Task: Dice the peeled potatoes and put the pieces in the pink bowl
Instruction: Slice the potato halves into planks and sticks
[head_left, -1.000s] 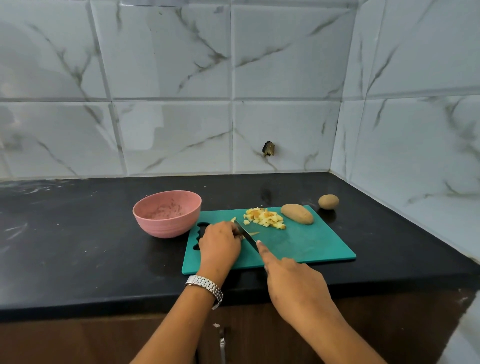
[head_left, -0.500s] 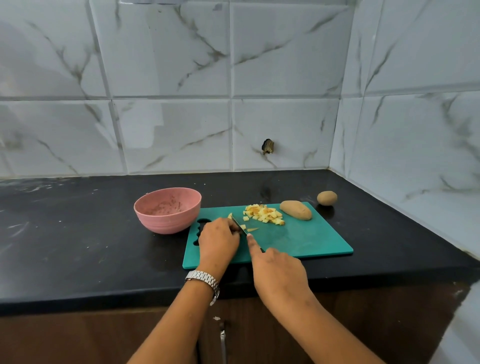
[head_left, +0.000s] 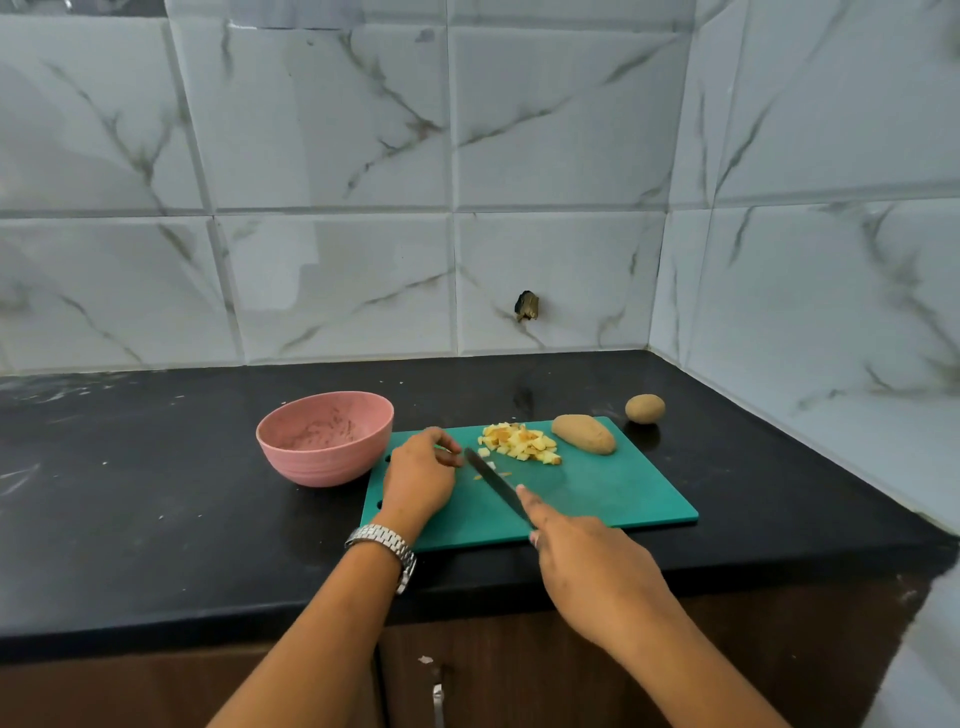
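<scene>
Head camera looks down on a black stone counter (head_left: 156, 493) backed by white marble-look tiles. A teal rectangular plastic cutting board (head_left: 613, 499) lies on it, and a round pink bowl (head_left: 322, 457) stands just beside the board's left edge, its inside flecked with small specks. The task's potato is mostly on the board. A heap of small yellow potato dice (head_left: 519, 441) sits near the far edge, and a tan oblong whole potato (head_left: 583, 434) lies just right of the heap. A smaller round tan potato (head_left: 644, 408) rests on the counter past the board's far right corner.

The right hand (head_left: 587, 566) grips a dark-bladed kitchen knife (head_left: 493, 480), forefinger stretched along the spine and blade angled toward the heap. The left hand (head_left: 418, 475), with a silver metal wristwatch (head_left: 384, 545), rests on the board's left part, fingers curled close to the blade tip. I cannot tell whether they pinch anything. A few loose bits lie by the blade.
</scene>
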